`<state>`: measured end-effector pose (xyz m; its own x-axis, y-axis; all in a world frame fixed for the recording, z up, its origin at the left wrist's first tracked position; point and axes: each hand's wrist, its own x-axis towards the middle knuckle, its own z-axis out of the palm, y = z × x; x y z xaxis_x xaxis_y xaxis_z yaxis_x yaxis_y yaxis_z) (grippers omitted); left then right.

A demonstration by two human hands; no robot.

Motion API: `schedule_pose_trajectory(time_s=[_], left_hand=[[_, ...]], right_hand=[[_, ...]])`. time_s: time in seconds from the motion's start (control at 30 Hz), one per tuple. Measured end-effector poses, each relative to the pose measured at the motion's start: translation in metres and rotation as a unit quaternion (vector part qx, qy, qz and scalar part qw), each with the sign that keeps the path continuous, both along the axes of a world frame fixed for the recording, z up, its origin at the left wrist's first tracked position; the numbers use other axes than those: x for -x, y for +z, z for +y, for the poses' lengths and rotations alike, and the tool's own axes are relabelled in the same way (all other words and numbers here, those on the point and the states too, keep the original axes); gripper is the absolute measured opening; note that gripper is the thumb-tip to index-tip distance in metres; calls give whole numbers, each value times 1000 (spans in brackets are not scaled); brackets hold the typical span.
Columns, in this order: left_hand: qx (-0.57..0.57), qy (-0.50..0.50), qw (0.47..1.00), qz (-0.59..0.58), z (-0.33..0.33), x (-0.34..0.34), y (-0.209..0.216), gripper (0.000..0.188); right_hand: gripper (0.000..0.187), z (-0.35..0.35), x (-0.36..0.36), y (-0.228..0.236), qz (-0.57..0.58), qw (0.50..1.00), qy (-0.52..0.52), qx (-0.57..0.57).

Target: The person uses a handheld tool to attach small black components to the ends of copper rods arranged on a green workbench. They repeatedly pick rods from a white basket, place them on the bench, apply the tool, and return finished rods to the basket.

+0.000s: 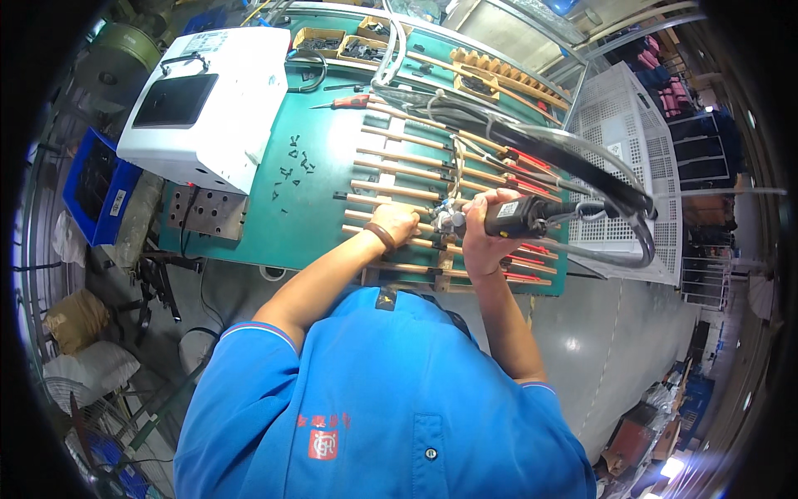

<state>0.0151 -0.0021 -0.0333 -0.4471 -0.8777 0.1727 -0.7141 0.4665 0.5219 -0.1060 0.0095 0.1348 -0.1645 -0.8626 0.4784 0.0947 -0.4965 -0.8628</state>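
Note:
My right hand [480, 231] is closed around a black, cylindrical power tool [514, 218] with cables running off its right end. The metal head [450, 219] of that tool points left, over a row of wooden rods [403, 172] lying side by side across the bench. Beside this head, my left hand [394, 223] bends over the nearer rods with its fingers closed; what they pinch is hidden. Small black pieces sit on some rod ends, and red parts [524, 158] show at the right ends. A red-handled screwdriver [351, 101] lies beyond the rods.
On the green bench [320, 158], small black pieces [291, 170] lie scattered beside a white machine [212, 100]. Cardboard boxes of parts [319, 43] stand at the back. A thick black hose [582, 162] arches over the right side. A blue bin [100, 187] is at far left.

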Motion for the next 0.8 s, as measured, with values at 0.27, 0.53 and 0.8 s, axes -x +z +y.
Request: schedule_pose_trajectory(time_s=[0.27, 0.53, 0.8], left_hand=[[3, 3, 1000, -5, -1, -2, -4, 26], [-35, 19, 999, -17, -2, -1, 0, 24], [-16, 37, 997, 73, 35, 0, 27, 20]], right_hand=[[32, -1, 10, -17, 85, 996, -23, 34], [26, -25, 18, 45, -31, 999, -36, -12], [26, -22, 40, 67, 12, 995, -99, -11]])
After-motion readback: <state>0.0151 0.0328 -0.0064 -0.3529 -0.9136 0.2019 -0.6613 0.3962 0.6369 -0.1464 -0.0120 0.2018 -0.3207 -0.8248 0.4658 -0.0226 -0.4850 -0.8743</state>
